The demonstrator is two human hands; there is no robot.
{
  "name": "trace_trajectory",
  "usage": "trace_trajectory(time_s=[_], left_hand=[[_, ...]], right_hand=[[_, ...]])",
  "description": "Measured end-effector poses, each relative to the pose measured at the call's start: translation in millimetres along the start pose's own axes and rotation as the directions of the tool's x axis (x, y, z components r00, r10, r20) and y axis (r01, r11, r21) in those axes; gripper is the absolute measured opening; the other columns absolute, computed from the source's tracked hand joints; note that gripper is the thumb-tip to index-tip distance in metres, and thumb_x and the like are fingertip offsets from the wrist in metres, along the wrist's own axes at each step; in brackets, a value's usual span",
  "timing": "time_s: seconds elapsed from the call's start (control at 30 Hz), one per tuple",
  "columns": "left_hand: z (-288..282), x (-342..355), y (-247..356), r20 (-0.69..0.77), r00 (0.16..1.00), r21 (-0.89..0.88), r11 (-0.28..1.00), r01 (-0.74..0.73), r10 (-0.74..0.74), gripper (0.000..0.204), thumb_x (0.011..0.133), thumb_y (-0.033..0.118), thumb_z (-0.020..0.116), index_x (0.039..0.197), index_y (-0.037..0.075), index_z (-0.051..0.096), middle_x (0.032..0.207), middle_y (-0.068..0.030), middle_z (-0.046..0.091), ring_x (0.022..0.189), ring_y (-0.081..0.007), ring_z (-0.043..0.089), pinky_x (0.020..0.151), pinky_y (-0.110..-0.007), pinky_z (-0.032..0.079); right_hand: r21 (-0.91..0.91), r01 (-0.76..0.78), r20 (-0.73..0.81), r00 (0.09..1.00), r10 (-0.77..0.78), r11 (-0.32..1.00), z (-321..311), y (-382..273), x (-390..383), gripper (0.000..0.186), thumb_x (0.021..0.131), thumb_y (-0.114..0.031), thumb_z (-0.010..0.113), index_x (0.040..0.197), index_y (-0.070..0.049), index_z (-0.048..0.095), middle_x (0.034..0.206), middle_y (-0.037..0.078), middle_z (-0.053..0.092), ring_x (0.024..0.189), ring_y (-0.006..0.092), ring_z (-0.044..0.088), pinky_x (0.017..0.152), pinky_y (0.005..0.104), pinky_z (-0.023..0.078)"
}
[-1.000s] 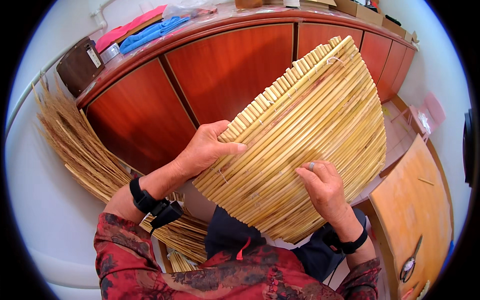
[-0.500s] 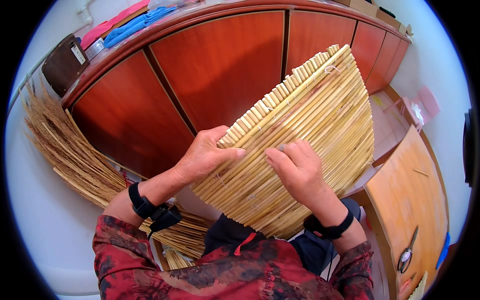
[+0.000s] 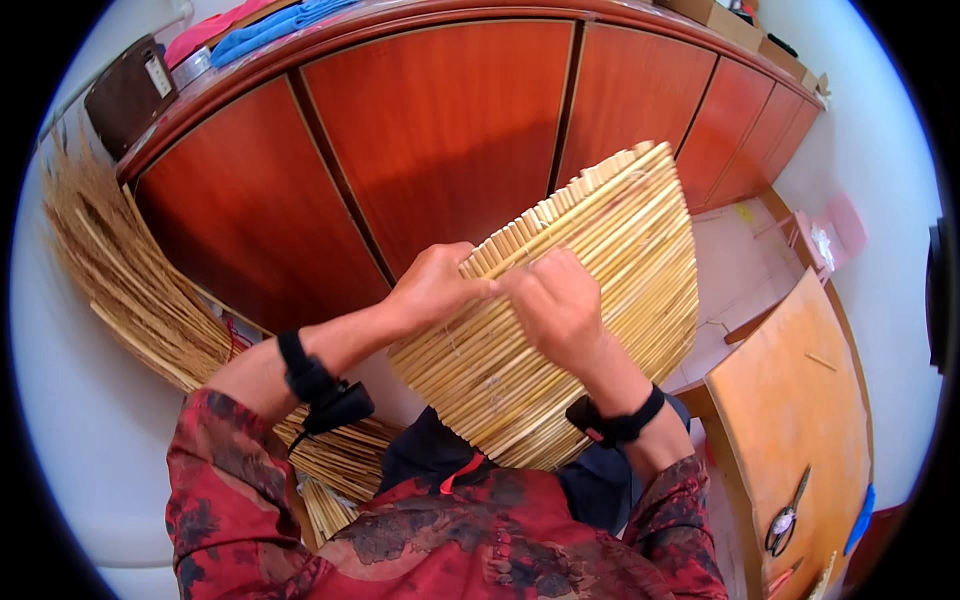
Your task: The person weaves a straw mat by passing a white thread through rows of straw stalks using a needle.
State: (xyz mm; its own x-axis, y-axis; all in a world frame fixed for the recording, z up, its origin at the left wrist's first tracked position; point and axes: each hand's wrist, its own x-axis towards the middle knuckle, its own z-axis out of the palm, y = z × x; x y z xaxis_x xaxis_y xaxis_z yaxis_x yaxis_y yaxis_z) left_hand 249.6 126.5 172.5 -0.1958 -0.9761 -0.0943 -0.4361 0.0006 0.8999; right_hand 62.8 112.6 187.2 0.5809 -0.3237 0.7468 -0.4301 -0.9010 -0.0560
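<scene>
A curved mat of yellow reed stalks [image 3: 630, 310], with white ties and a row of short cut ends along its upper edge, is held over my lap. My left hand [image 3: 435, 280] grips its upper left edge, thumb lying on top. My right hand [image 3: 555, 305] is closed on the mat's face just beside the left thumb; what its fingertips hold, if anything, is hidden.
Red wooden cabinets [image 3: 430, 130] stand ahead, topped with blue cloth [image 3: 270, 35] and cardboard boxes [image 3: 715, 20]. Plumed reed bundles [image 3: 135, 290] lean at left. At right are a wooden board [image 3: 760, 390] with scissors [image 3: 785, 520] and a pink chair [image 3: 840, 225].
My right hand has moved up and left across the mat to beside the left thumb. The mat's upper right corner has dropped lower in view.
</scene>
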Motion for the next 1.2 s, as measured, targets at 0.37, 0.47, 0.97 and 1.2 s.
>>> trace_trajectory(time_s=[0.37, 0.47, 0.97, 1.2], left_hand=[[37, 11, -42, 0.017, 1.0, 0.062, 0.998, -0.026, 0.025, 0.033, 0.077, 0.022, 0.07, 0.091, -0.006, 0.063, 0.081, -0.021, 0.066, 0.077, -0.0257, 0.067, 0.072, -0.036, 0.051], [40, 10, -48, 0.001, 0.999, 0.038, 0.998, 0.053, -0.053, 0.032, 0.077, 0.022, 0.071, 0.092, -0.006, 0.063, 0.081, -0.0202, 0.066, 0.077, -0.0255, 0.067, 0.072, -0.036, 0.051], [61, 16, -55, 0.096, 0.995, 0.138, 0.99, -0.003, -0.011, 0.032, 0.078, 0.02, 0.071, 0.096, -0.005, 0.062, 0.081, -0.0185, 0.067, 0.074, -0.0232, 0.067, 0.07, -0.036, 0.051], [54, 17, -40, 0.182, 0.977, 0.05, 0.993, 0.103, -0.111, 0.028, 0.08, 0.012, 0.07, 0.101, -0.004, 0.062, 0.085, -0.0111, 0.068, 0.075, -0.0135, 0.064, 0.067, -0.03, 0.052]], right_hand=[[0.943, -0.311, 0.288, 0.578, 0.764, -0.121, -38, 0, -44, 0.017, 0.098, -0.02, 0.051, 0.096, -0.004, 0.054, 0.075, 0.001, 0.053, 0.055, 0.0087, 0.047, 0.053, 0.0255, 0.044], [0.923, -0.384, 0.198, 0.485, 0.852, 0.004, -89, -11, -48, 0.02, 0.098, -0.023, 0.052, 0.093, -0.004, 0.056, 0.061, -0.005, 0.04, 0.044, 0.0027, 0.03, 0.038, 0.0198, 0.029], [0.549, -0.835, 0.416, 0.317, 0.852, 0.043, -27, -7, -119, 0.018, 0.082, -0.018, 0.071, 0.091, -0.006, 0.062, 0.064, -0.004, 0.05, 0.055, 0.0052, 0.047, 0.049, 0.022, 0.038], [0.513, -0.849, 0.361, 0.348, 0.865, 0.128, 58, -2, -132, 0.017, 0.081, -0.015, 0.069, 0.086, -0.001, 0.062, 0.072, 0.012, 0.064, 0.069, 0.0178, 0.063, 0.065, 0.0326, 0.049]])
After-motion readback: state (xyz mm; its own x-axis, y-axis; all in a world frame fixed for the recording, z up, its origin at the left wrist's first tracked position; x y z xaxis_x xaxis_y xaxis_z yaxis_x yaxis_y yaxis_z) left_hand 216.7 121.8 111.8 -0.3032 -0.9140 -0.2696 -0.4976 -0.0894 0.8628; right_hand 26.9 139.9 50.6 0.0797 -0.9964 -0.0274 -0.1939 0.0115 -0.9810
